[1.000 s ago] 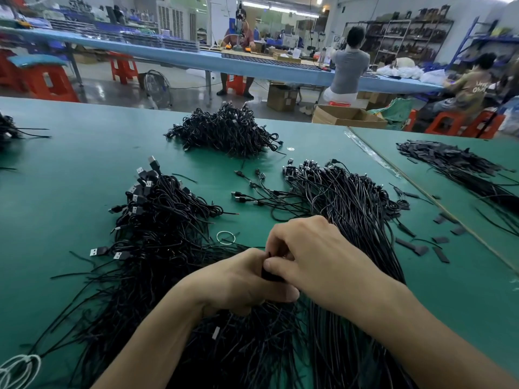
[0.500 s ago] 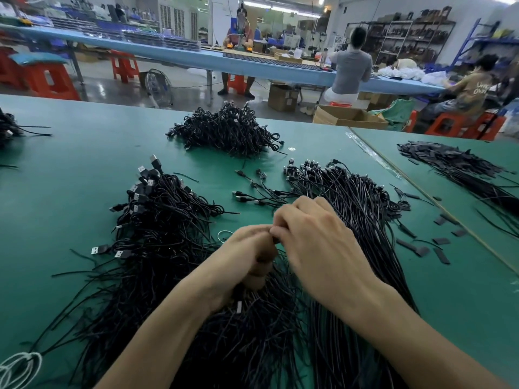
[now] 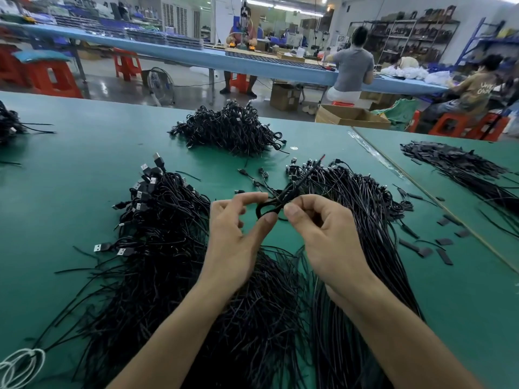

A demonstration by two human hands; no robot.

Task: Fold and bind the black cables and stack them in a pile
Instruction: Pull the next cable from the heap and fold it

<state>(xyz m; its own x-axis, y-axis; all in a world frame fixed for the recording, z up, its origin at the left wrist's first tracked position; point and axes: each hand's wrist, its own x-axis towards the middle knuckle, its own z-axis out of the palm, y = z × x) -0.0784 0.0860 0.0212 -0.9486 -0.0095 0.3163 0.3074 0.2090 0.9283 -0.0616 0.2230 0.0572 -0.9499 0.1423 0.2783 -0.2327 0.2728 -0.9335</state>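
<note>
Two heaps (image 3: 157,234) flank folded cable (image 3: 276,203), pile (image 3: 230,130) beyond

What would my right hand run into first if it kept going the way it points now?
Probably the left hand: the right hand points up and leftward, and only the folded cable that both pinch lies between them. Depth is hard to judge.

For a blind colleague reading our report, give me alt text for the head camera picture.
A left hand and a right hand pinch a folded black cable between them above a green table. Loose cables lie spread beneath the arms, and a heap of cables sits further back.
</note>
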